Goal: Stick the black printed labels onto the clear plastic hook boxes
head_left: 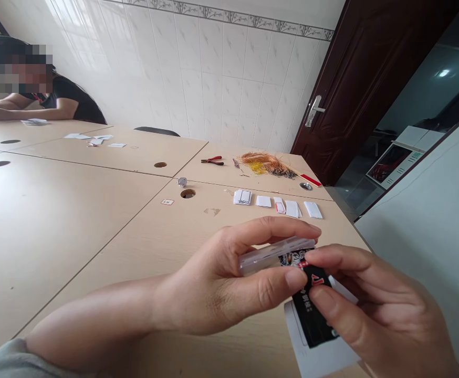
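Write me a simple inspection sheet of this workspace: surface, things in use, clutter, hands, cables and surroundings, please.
Surface: pale table with seams and round holes.
Things in use: clear plastic case, black printed card, white paper beneath the card.
Clutter: pliers, white stacks in a row, copper-coloured strands, possibly wire.
Hands: left hand grips the case; right hand pinches the card.
Cables: nothing seen for certain.
Surroundings: another person at far left, tiled wall, dark door.

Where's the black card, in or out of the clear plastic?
Mostly out: the card shows uncovered below the plastic. Cannot tell whether its top edge is inside.
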`<state>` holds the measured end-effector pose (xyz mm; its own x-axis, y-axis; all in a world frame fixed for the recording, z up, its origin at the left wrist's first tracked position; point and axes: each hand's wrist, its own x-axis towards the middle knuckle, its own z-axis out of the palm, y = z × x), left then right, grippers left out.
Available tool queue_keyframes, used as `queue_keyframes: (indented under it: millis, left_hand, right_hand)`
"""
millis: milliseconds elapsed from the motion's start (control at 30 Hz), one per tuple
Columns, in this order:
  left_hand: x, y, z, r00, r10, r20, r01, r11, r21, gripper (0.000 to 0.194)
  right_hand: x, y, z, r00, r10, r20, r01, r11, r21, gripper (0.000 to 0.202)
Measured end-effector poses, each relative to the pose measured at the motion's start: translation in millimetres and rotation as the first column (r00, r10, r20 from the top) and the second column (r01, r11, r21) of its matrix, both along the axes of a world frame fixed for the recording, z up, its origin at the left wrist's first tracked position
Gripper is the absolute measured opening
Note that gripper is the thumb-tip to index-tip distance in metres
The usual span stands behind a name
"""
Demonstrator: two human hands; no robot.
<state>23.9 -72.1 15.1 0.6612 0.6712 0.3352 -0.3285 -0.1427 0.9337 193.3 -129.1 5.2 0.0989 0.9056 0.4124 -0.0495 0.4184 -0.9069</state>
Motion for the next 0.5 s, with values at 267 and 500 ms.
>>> queue_keyframes:
  millis: [267,500]
  left_hand:
    - [-0.9,0.4,1.0,1.000,0.015,-0.010,-0.014,1.000,0.011,0.025]
    - [-1.6,0.8,0.8,1.000,0.006,-0.005,-0.006,1.000,-0.001,0.026]
  right_hand:
    - [-2.0,-1.2,1.7,1.000,-0.007,-0.025,0.006,0.999,-0.048,0.011]
    - [1.6,-1.6,2.3,1.000,0.003,0.019,-0.002,1.000,-0.028,0.025]
